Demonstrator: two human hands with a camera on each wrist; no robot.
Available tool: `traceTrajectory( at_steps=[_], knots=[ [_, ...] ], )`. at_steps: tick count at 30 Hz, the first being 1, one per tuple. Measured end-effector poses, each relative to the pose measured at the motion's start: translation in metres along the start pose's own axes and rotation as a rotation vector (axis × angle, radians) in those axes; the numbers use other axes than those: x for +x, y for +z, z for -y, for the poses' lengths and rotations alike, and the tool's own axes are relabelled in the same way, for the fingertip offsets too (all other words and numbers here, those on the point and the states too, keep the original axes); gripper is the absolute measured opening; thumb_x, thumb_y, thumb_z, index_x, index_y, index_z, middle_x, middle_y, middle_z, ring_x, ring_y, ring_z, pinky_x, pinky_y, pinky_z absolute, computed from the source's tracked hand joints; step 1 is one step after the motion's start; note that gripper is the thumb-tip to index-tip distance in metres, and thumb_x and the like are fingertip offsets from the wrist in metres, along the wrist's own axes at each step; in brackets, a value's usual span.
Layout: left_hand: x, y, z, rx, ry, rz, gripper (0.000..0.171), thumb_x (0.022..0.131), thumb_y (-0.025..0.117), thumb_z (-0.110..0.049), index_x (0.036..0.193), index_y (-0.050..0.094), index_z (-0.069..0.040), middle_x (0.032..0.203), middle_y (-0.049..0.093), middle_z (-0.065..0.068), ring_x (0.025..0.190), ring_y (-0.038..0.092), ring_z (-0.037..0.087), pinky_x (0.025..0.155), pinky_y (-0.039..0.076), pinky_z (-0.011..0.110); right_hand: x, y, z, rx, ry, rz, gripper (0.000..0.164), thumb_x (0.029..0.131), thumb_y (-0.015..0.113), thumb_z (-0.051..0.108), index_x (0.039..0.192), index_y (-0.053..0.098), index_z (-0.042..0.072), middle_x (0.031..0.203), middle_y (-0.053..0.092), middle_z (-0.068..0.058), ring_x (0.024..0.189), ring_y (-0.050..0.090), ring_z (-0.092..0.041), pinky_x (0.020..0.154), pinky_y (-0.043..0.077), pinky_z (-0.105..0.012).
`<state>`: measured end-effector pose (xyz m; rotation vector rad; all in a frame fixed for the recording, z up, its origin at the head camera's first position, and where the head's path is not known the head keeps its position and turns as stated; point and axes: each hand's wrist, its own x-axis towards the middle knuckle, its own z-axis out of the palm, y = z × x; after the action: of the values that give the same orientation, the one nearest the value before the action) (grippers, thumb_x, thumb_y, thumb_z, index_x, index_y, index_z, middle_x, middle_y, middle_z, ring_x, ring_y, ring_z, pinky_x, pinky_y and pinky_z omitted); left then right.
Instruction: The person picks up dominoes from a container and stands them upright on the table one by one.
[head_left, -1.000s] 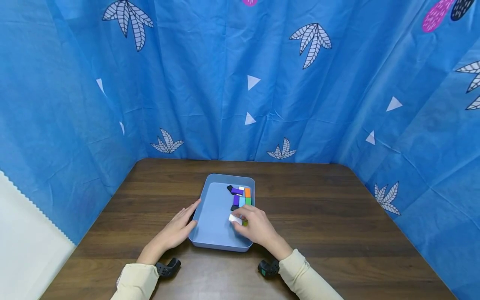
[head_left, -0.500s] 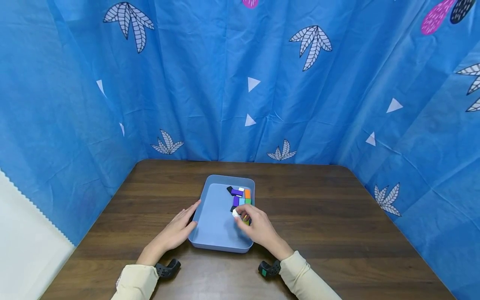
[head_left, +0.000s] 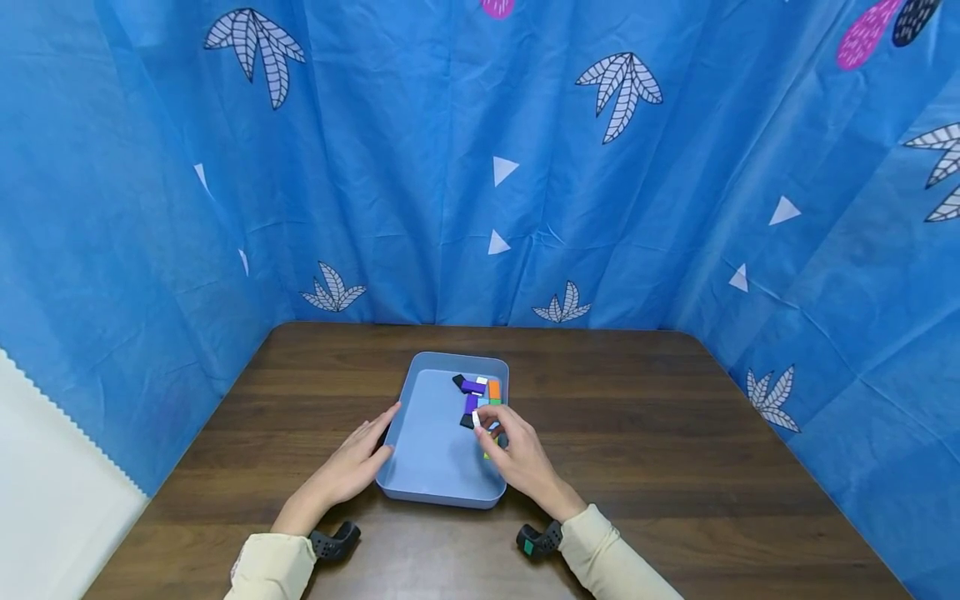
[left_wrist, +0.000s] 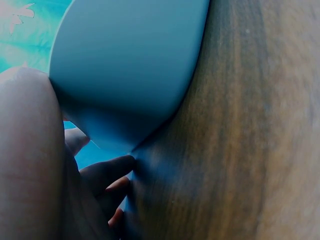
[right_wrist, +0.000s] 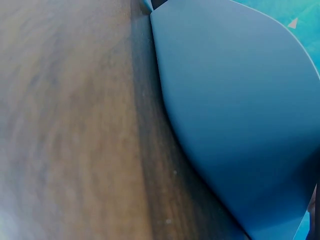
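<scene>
Right hand's grip (head_left: 521,456) narrowed to a thumb-and-finger pinch on white block (head_left: 476,419), right half of blue tray (head_left: 427,446), just beside black block (head_left: 467,422). Block's long axis points away from person; flat or upright, can't tell. A second ago it sat crosswise, nearer; now turned, shifted farther. Left hand's grip (head_left: 351,464) spread, holding nothing, against tray's left side, unchanged.

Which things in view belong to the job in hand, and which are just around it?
Part of the job, judging by the hands:
white block, pinched by the right hand
orange block and others in the tray
blue tray, left hand at its side

Just around:
wooden table
patterned blue curtain
black wrist devices
</scene>
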<state>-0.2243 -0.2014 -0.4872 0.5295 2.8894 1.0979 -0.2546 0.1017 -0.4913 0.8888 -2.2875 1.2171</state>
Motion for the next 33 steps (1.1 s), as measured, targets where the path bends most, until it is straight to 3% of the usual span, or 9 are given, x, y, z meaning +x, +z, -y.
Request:
traceTrajectory(
  at_steps=[7,16,27,33],
  knots=[
    [0.001,-0.001,0.000,0.000,0.002,0.004,0.066,0.108,0.048,-0.018,0.167,0.019,-0.014,0.170,0.025,0.014,0.157,0.023,0.038,0.127,0.014,0.060,-0.001,-0.001,-0.001,0.013,-0.004,-0.045,0.024,0.101,0.067,0.014,0.124,0.062,0.014,0.105,0.067,0.002,0.088,0.064,-0.009,0.072,0.058,-0.024],
    [0.001,0.001,0.003,0.005,0.001,0.004,0.067,0.107,0.049,-0.018,0.167,0.019,-0.015,0.170,0.025,0.014,0.156,0.023,0.038,0.127,0.014,0.060,0.001,-0.002,-0.003,0.001,-0.076,-0.112,0.029,0.099,0.067,0.008,0.128,0.062,0.008,0.110,0.068,-0.003,0.091,0.065,-0.013,0.077,0.061,-0.031],
    [0.003,0.001,0.002,-0.014,-0.022,0.017,0.067,0.107,0.048,-0.018,0.167,0.019,-0.017,0.171,0.024,0.011,0.158,0.022,0.035,0.128,0.013,0.058,0.001,-0.008,-0.005,-0.013,-0.074,-0.145,0.031,0.097,0.068,0.004,0.127,0.063,0.002,0.109,0.068,-0.004,0.094,0.064,-0.015,0.077,0.063,-0.038],
    [0.002,0.001,0.000,0.000,-0.011,0.003,0.066,0.107,0.047,-0.019,0.167,0.020,-0.015,0.170,0.026,0.014,0.157,0.023,0.038,0.127,0.015,0.060,0.002,-0.012,-0.009,-0.021,-0.044,-0.186,0.030,0.097,0.067,0.004,0.126,0.064,0.003,0.106,0.068,-0.005,0.092,0.063,-0.015,0.077,0.062,-0.034]
  ],
)
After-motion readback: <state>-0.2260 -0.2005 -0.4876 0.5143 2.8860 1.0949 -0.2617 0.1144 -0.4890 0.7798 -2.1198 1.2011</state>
